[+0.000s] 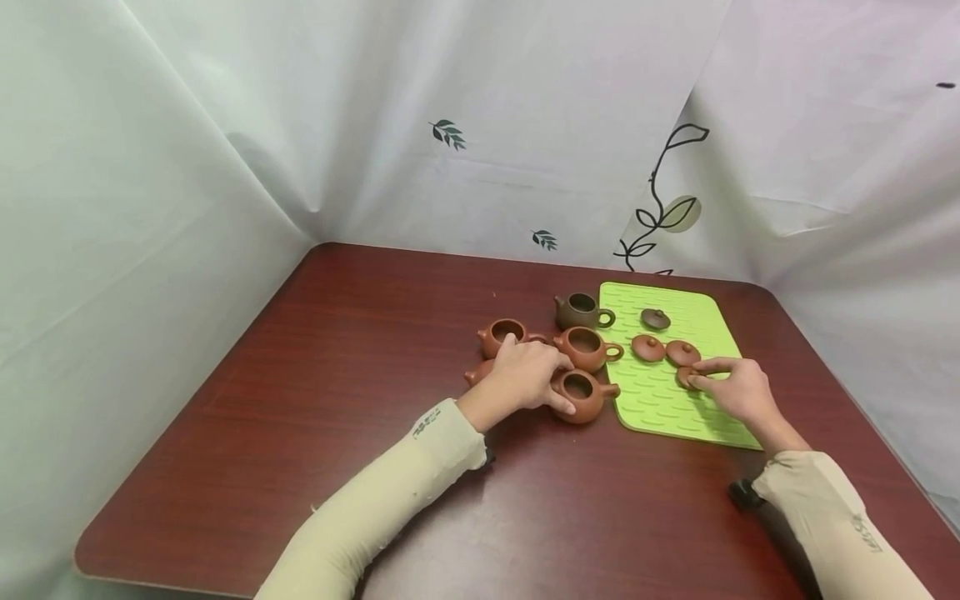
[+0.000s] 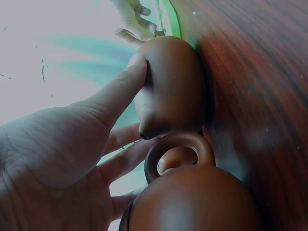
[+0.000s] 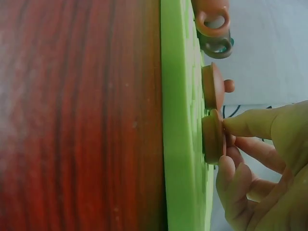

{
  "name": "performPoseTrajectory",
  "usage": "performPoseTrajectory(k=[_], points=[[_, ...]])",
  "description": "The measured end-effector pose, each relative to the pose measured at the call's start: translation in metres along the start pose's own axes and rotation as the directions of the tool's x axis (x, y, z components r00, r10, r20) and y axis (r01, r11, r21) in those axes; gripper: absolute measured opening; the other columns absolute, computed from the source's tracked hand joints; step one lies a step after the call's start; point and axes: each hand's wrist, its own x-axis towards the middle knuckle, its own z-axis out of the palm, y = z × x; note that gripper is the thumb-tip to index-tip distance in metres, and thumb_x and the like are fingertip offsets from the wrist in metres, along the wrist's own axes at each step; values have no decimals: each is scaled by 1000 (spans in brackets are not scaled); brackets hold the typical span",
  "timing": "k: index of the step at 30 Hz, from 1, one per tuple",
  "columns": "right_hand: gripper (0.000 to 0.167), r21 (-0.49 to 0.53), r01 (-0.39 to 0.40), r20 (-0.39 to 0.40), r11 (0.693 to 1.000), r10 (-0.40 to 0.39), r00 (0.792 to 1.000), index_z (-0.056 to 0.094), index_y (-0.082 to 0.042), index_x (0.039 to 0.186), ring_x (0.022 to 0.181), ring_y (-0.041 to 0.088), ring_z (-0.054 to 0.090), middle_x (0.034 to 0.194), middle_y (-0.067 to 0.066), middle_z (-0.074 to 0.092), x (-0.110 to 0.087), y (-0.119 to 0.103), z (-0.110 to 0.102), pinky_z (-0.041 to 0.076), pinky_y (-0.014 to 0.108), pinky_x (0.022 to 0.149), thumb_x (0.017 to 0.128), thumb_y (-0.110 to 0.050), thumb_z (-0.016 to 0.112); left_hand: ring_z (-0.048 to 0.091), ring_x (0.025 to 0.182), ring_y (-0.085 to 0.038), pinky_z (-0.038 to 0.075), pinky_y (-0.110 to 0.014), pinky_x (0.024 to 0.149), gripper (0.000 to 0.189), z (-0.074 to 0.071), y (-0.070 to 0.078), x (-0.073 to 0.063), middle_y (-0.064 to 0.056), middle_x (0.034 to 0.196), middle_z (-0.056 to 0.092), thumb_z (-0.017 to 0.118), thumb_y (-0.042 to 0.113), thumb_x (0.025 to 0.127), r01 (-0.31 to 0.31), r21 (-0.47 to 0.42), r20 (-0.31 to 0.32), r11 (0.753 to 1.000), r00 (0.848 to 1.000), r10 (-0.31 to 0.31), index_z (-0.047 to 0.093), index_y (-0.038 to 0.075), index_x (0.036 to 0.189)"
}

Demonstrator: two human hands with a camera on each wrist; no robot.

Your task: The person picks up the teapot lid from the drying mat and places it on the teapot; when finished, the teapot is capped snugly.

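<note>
My left hand (image 1: pixel 528 372) holds the spout side of the front reddish-brown teapot (image 1: pixel 592 408), which has no lid on; in the left wrist view the thumb (image 2: pixel 120 91) lies at its opening. Another teapot (image 2: pixel 192 204) sits beside it, partly under the hand in the head view. On the green mat (image 1: pixel 645 408), my right hand (image 1: pixel 738 389) pinches a small brown lid (image 3: pixel 211 137) between thumb and fingers. Two reddish lids (image 1: pixel 648 348) and a dark brown lid (image 1: pixel 656 319) lie close by, knobs up.
Behind the left hand stand two lidless reddish teapots, one on the left (image 1: pixel 491 342) and one on the right (image 1: pixel 588 358), plus a dark brown teapot (image 1: pixel 576 313). The dark red table (image 1: pixel 300 400) meets white curtains (image 1: pixel 375 125) at the back and sides.
</note>
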Motion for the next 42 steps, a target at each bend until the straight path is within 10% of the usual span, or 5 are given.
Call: performPoseTrajectory(k=[17, 28, 42], points=[[29, -17, 32, -89, 999, -33, 995, 75, 3, 105, 112, 49, 54, 113, 29, 67, -5, -3, 3, 41, 34, 68, 90, -22, 72, 62, 103, -11, 36, -41, 82, 64, -1, 0, 0, 13, 117, 68, 76, 70, 68, -33, 4, -17, 999, 999, 33, 69, 37, 122], [25, 33, 106, -179, 994, -99, 979, 77, 1, 100, 61, -6, 58, 90, 18, 74, -15, -26, 11, 45, 26, 51, 87, -20, 76, 63, 100, -14, 36, -40, 81, 65, -1, -2, -1, 13, 116, 69, 76, 71, 67, -43, 1, -27, 999, 999, 43, 69, 37, 121], [19, 84, 174, -168, 981, -159, 973, 78, 1, 97, 62, -2, 61, 82, 15, 73, -27, -59, 17, 43, 26, 49, 84, -13, 79, 62, 93, -11, 35, -38, 75, 62, 1, -1, 0, 15, 109, 70, 77, 70, 65, -40, 7, -40, 999, 998, 40, 71, 38, 118]])
